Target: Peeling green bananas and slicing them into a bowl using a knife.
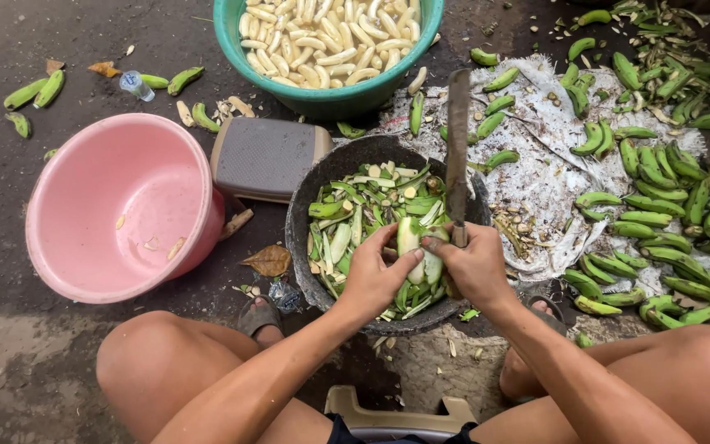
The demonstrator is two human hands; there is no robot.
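Left hand [374,275] fingers wrapped round half-peeled green banana [415,247] over dark peel basin [306,205]; right hand [474,267] fingers clamped on big knife [458,148], blade pointing away.

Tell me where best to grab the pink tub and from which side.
Grip the pink tub by its near rim, coming from above on the person's side. It probably suits best: the tub tilts open toward the camera and nothing lies against that edge.

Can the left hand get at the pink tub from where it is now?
Probably yes. The left hand holds a half-peeled banana over the dark basin; the pink tub sits just to its left, nothing between, though the hand is occupied.
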